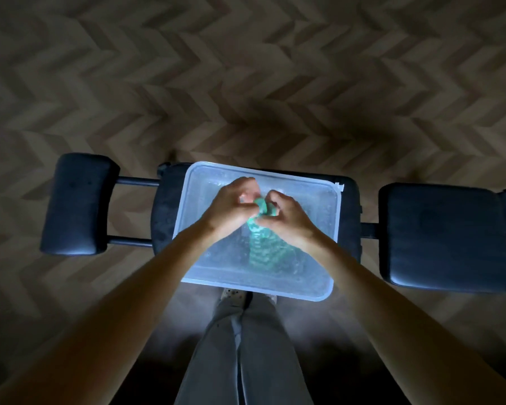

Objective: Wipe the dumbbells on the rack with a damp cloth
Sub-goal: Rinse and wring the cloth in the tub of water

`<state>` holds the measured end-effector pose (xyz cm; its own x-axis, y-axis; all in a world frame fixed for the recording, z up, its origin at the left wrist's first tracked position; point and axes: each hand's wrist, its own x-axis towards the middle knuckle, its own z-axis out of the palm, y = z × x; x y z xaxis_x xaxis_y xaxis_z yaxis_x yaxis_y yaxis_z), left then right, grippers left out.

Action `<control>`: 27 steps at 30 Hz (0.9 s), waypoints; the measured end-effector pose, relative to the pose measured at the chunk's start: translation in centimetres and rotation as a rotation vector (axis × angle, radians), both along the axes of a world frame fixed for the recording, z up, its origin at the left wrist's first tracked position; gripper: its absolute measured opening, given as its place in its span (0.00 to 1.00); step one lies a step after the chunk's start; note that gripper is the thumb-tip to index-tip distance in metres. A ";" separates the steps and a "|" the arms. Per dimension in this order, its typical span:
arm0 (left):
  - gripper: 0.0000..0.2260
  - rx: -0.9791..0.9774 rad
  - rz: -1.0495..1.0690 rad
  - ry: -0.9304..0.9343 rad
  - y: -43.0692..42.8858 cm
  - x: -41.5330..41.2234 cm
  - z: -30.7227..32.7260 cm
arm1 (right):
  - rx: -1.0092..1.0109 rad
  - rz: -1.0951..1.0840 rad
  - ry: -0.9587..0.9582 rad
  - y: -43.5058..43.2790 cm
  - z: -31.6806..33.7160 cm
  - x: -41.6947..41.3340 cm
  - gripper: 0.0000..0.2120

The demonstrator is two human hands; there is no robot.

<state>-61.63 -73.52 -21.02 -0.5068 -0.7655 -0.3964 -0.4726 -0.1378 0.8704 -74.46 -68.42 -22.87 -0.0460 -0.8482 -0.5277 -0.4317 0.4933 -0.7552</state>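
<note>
A green cloth [260,244] hangs twisted over a clear plastic tub [327,290] that holds water. My left hand [231,206] and my right hand [287,217] both grip the cloth's upper end, fingers curled round it, close together above the tub's middle. The cloth's lower part trails down toward the water. No dumbbells or rack are in view.
The tub rests on the black padded seat of a weight bench [438,235], whose roller pad [76,203] sticks out at the left. Herringbone wood floor [246,83] lies all round. My legs in grey trousers [240,346] stand just before the bench.
</note>
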 end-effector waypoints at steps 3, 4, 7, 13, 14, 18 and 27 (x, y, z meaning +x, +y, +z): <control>0.17 0.056 -0.107 -0.195 0.2 0.6 0.6 | 0.058 -0.157 -0.196 -0.4 2.5 0.0 0.15; 0.21 0.127 -0.163 -0.232 0.6 0.6 0.6 | 0.076 -0.224 -0.273 -0.4 3.1 0.0 0.16; 0.21 0.234 -0.231 -0.231 1.9 0.6 -0.2 | 0.097 -0.330 -0.511 -0.4 4.5 -0.3 0.19; 0.08 0.014 -0.128 -0.417 1.8 0.9 -0.7 | 0.159 -0.635 -0.716 0.9 4.5 -1.7 0.11; 0.08 -0.011 -0.113 -0.431 1.6 1.0 -0.7 | 0.204 -0.701 -0.681 1.0 3.5 -1.8 0.10; 0.08 -0.124 -0.116 -0.397 1.1 0.7 -0.1 | 0.455 -0.480 -0.102 0.8 0.6 -1.5 0.08; 0.14 -0.096 -0.216 -0.202 0.3 -1.2 2.0 | 0.240 0.017 -0.098 1.1 -1.1 1.0 0.52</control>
<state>-62.84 -73.23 -18.99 -0.5803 -0.6873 -0.4368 -0.6467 0.0631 0.7601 -73.46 -67.28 -23.93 0.0287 -0.6986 -0.7149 -0.3724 0.6562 -0.6562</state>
